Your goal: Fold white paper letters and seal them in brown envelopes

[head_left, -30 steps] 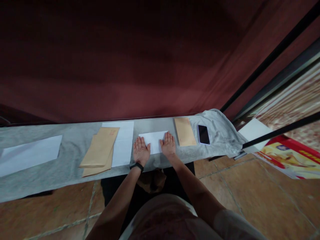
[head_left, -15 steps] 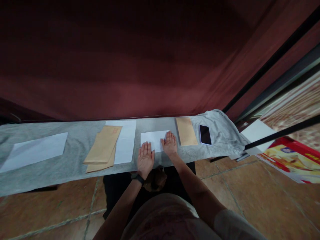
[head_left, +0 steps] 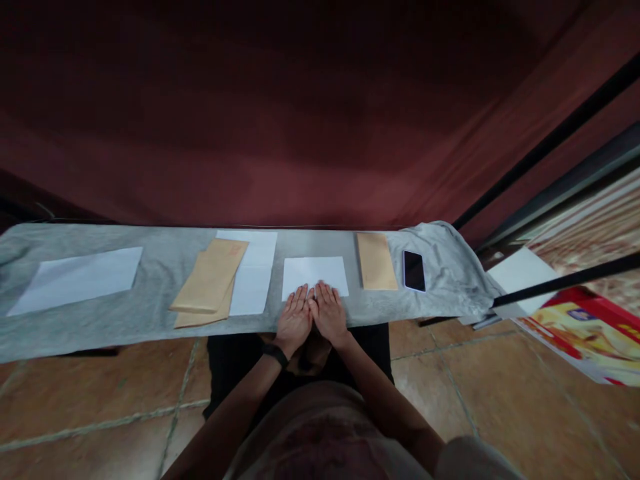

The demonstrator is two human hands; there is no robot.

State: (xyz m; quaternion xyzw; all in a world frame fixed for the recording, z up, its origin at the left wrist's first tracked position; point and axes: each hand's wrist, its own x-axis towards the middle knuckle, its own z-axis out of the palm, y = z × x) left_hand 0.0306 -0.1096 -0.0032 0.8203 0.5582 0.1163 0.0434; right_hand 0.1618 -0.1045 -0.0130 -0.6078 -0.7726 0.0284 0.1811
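Observation:
In front of me a white sheet of paper [head_left: 314, 272], smaller than the other sheets, lies flat on the grey cloth. My left hand [head_left: 295, 317] rests palm down on its near edge, fingers stretched out. Beside it, my right hand [head_left: 328, 313] also lies flat with fingers extended, its thumb side touching or nearly touching the left. The fingertips of both cover the middle of the near edge. A brown envelope [head_left: 377, 261] lies just right of the paper. To the left, brown envelopes [head_left: 210, 277] overlap a white sheet [head_left: 256, 273].
A phone [head_left: 414, 271] lies at the right of the cloth-covered table [head_left: 160, 313]. Another white sheet [head_left: 75, 280] lies far left. Dark red fabric [head_left: 300, 173] hangs behind the table. At right are a black bar [head_left: 565, 280] and a red and yellow box [head_left: 590, 327].
My right hand has slid left and nearer to me, from the paper's right side to its near edge beside my left hand. More of the paper shows. The view has shifted slightly.

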